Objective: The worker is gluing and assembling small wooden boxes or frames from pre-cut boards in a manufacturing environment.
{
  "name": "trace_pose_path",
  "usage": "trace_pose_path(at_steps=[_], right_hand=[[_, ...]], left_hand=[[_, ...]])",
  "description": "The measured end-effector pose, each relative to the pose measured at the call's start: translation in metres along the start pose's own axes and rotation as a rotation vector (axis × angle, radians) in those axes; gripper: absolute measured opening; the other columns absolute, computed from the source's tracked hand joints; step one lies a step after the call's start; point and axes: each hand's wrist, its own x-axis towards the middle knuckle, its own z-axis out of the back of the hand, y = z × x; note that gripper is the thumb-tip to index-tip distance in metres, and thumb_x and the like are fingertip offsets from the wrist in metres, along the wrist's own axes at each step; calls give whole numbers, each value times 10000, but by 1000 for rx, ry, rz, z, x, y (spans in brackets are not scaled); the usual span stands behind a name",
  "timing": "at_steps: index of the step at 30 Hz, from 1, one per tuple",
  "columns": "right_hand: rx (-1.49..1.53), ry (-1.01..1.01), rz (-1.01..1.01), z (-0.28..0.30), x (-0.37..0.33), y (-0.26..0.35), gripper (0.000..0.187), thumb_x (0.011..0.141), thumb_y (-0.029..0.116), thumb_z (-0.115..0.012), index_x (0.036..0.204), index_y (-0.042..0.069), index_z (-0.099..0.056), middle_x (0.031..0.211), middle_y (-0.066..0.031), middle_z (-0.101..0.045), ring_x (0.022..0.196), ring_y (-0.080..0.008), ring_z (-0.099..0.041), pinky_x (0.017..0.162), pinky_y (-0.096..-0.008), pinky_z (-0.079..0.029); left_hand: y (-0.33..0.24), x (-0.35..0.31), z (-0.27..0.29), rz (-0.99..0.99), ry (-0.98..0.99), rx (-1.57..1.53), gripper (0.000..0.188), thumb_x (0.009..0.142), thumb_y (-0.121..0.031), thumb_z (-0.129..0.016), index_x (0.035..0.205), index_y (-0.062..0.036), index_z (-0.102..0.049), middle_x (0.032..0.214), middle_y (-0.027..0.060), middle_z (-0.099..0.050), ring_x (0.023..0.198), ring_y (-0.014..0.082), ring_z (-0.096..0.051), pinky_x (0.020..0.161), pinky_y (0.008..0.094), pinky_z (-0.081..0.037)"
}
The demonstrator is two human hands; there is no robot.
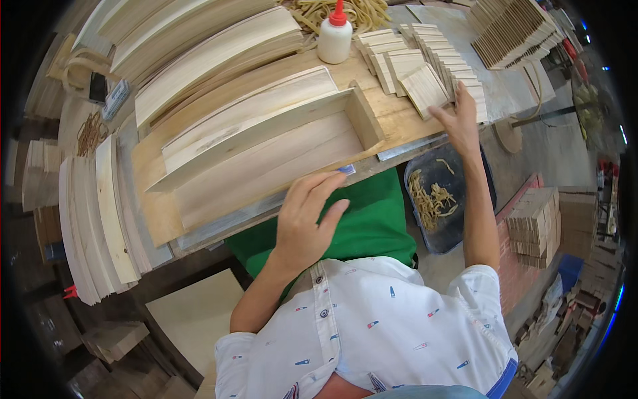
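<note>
A shallow, long wooden box frame [266, 156] lies on the workbench, with a tall thin back board and an end piece [365, 120] at its right. My left hand [307, 216] rests its outstretched fingers at the box's front edge, thumb apart. Beside those fingertips is a small blue patch [347, 169], too small to make out. Over to the right, my right hand [460, 123] spreads thumb and forefinger beside rows of small square wooden panels [452, 60]. Its thumb is at the edge of the nearest panel [424, 88], which lies slightly askew.
A white glue bottle [334, 41] with a red cap stands behind the box. Stacked long boards [212, 60] fill the back left; more boards [109, 213] lie at the left. A dark tray [432, 199] of wood strips sits below the bench, and stacked panels [515, 33] stand far right.
</note>
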Motion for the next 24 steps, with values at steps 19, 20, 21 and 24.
trace_pose_path(at_steps=[19, 20, 21, 24], right_hand=[[100, 246, 547, 54, -57, 143, 1114, 597, 201, -856, 1480, -16, -213, 1464, -241, -306, 1328, -415, -321, 1094, -473, -282], [148, 293, 583, 46, -69, 156, 1105, 604, 213, -856, 1478, -16, -220, 1464, -237, -312, 1333, -420, -318, 1096, -472, -281], [192, 339, 616, 38, -77, 164, 1096, 611, 225, -856, 1476, -16, -226, 1464, -234, -317, 1337, -425, -314, 1098, -472, -279], [350, 462, 623, 32, -71, 178, 969, 698, 189, -800, 1472, -10, -252, 1465, -232, -337, 1353, -402, -321, 1113, -458, -268]], left_hand=[[-21, 17, -26, 167, -108, -689, 515, 794, -153, -769, 1232, 9, -552, 1088, 117, -623, 983, 220, -613, 867, 316, -484], [-21, 17, -23, 323, -57, -775, 527, 818, -165, -753, 1262, 8, -529, 1095, 106, -619, 988, 192, -603, 870, 305, -477], [-22, 16, -21, 479, -4, -863, 538, 842, -177, -737, 1291, 8, -505, 1101, 95, -616, 993, 164, -592, 873, 294, -470], [-7, 0, 5, 443, -260, -619, 383, 876, -85, -664, 1226, 34, -567, 1127, 81, -639, 1007, 133, -588, 884, 272, -462]])
